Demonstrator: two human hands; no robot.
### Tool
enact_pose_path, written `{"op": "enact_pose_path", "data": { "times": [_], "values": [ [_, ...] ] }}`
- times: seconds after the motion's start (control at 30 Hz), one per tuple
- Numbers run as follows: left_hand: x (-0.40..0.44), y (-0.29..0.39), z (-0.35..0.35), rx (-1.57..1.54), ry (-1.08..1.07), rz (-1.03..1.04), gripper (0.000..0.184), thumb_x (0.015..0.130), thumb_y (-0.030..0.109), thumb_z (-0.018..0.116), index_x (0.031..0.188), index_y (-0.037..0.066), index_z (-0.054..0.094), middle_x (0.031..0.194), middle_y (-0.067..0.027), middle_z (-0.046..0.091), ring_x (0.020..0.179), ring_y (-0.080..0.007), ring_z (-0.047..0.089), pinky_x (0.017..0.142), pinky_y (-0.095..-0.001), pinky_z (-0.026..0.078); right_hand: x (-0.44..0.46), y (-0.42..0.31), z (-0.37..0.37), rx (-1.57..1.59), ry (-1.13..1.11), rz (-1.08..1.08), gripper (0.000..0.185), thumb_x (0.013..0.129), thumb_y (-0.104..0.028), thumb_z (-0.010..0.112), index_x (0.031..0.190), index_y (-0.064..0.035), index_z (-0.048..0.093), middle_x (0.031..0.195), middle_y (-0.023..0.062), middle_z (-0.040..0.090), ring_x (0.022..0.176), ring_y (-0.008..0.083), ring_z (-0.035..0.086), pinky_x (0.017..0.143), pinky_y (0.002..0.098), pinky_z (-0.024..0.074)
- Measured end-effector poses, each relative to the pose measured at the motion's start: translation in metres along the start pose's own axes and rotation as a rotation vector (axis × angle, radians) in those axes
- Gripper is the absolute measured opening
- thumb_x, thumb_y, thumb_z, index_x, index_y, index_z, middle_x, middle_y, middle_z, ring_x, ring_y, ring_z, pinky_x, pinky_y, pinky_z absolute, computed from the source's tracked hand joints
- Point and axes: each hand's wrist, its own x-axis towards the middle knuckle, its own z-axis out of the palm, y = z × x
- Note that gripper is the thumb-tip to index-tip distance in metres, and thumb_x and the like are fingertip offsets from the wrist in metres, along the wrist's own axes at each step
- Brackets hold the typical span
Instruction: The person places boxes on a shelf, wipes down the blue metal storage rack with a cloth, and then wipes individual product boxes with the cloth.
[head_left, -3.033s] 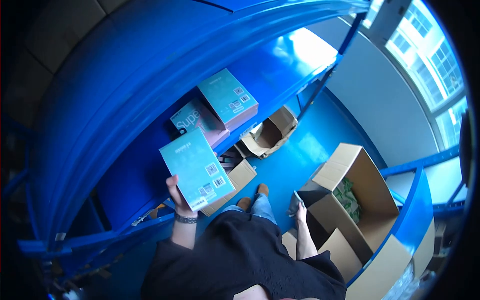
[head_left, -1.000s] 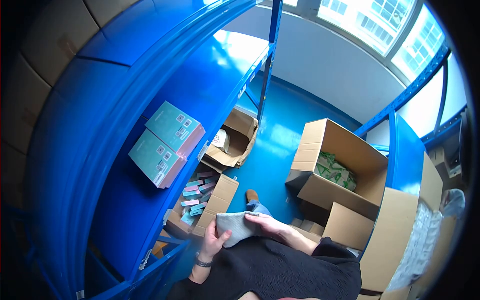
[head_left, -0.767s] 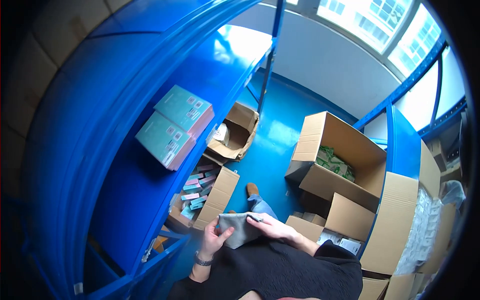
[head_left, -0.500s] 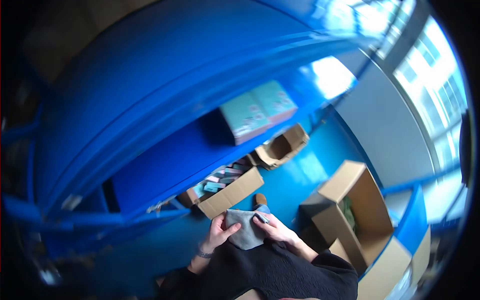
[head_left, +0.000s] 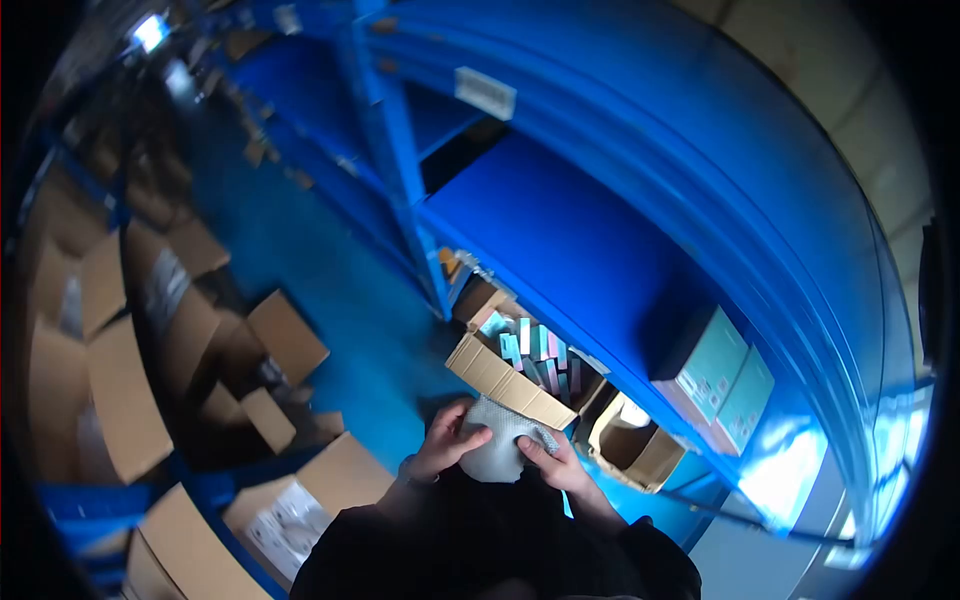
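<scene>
A grey cloth (head_left: 495, 440) is stretched between my two hands, just in front of my black top. My left hand (head_left: 445, 442) pinches its left edge with thumb and fingers. On the other side my right hand (head_left: 552, 462) grips the cloth, thumb on top. Right beyond the cloth is an open carton (head_left: 510, 382) with several small pink and teal boxes (head_left: 535, 345) in it. Two large teal boxes (head_left: 715, 385) sit side by side on the blue shelf (head_left: 590, 240) at the right.
Another open carton (head_left: 640, 455) with a white item stands below the shelf. Several open cartons (head_left: 125, 400) fill the left side, one holding plastic-wrapped goods (head_left: 290, 525). A blue upright post (head_left: 395, 150) rises in the middle, beside the blue floor (head_left: 350, 350).
The view has swung round to the left, bringing cartons and an aisle into sight. Both hands came together on the cloth; the teal box held earlier by my left hand is on the shelf.
</scene>
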Motion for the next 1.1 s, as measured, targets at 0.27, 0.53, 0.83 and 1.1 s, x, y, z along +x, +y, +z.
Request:
{"op": "enact_pose_path", "data": {
  "times": [0.27, 0.53, 0.83, 1.1],
  "values": [
    [-0.075, -0.013, 0.034, -0.075, 0.230, -0.054, 0.040, 0.090, 0.013, 0.079, 0.123, -0.001, 0.064, 0.104, -0.0105, 0.070, 0.089, -0.0163, 0.064, 0.083, -0.0272, 0.051, -0.006, 0.014, -0.013, -0.067, -0.188, 0.229, 0.020, 0.107, -0.016, 0.058, 0.119, -0.0007, 0.064, 0.095, 0.0048, 0.064, 0.083, 0.0130, 0.056, 0.077, 0.0266, 0.0466],
    [-0.103, -0.056, 0.022, -0.026, 0.237, -0.163, 0.034, 0.089, 0.009, 0.079, 0.120, 0.001, 0.066, 0.104, -0.0096, 0.071, 0.089, -0.0155, 0.065, 0.083, -0.0264, 0.051, -0.016, 0.066, -0.006, -0.130, -0.104, 0.381, 0.022, 0.105, -0.015, 0.059, 0.122, -0.0037, 0.065, 0.101, 0.0063, 0.066, 0.091, 0.0150, 0.058, 0.085, 0.0298, 0.0467],
    [-0.120, -0.217, -0.013, -0.078, 0.281, -0.274, 0.031, 0.088, 0.003, 0.077, 0.117, 0.004, 0.065, 0.096, -0.0069, 0.068, 0.081, -0.0145, 0.063, 0.078, -0.0268, 0.051, -0.016, 0.249, -0.057, -0.084, 0.180, 0.851, 0.029, 0.099, -0.018, 0.065, 0.125, -0.0062, 0.065, 0.104, 0.0066, 0.067, 0.093, 0.0171, 0.059, 0.086, 0.0289, 0.0460],
    [-0.090, -0.396, 0.015, -0.184, 0.462, -0.323, 0.037, 0.089, -0.001, 0.072, 0.124, 0.006, 0.061, 0.093, -0.0051, 0.066, 0.080, -0.0150, 0.062, 0.079, -0.0287, 0.051, 0.023, 0.514, -0.218, -0.785, 0.024, 0.784, 0.051, 0.087, -0.032, 0.080, 0.127, -0.0032, 0.064, 0.111, 0.0159, 0.072, 0.096, 0.0305, 0.069, 0.087, 0.0402, 0.0544]
  ]
}}
